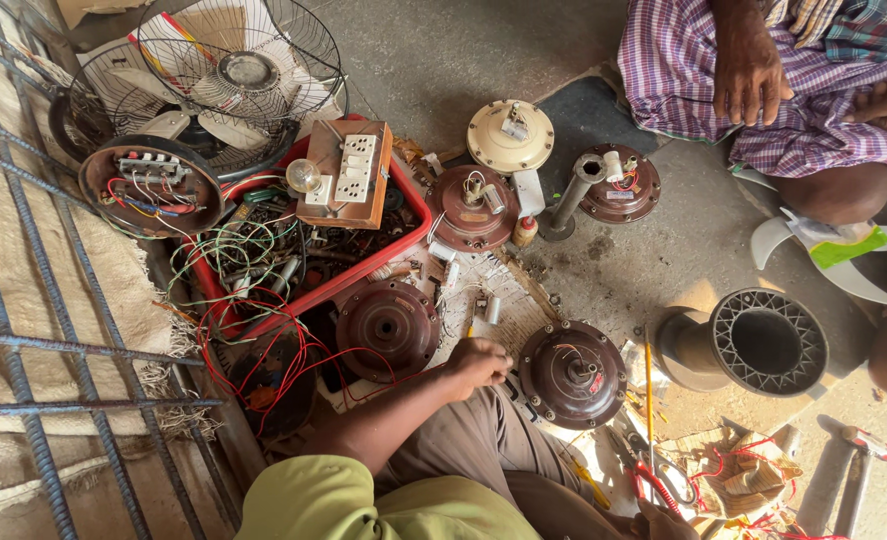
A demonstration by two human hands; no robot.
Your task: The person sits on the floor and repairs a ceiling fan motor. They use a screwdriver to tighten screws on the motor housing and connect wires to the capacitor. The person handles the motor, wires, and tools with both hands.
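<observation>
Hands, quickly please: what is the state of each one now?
Left hand: fingers curled on the floor beside a brown motor housing; any held thing is hidden.
Right hand: mostly out of frame, cannot be told.

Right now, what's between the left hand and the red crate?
Head view: a dark brown round motor housing lies between the left hand and the red crate, with red wires beside it.

**Concrete floor workshop in daylight**

A bare grey concrete floor [463, 50] fills the scene, stained and gritty, brightest at its upper middle where daylight falls. Along the floor's left edge runs a rusty blue-grey steel rebar grille [23, 350], with a coarse beige woven mat [113, 290] lying beneath it. At the floor's upper right edge a dark grey flat mat [578, 115] lies on the concrete. A flattened piece of brown cardboard [493, 290] rests near the floor's centre.
</observation>
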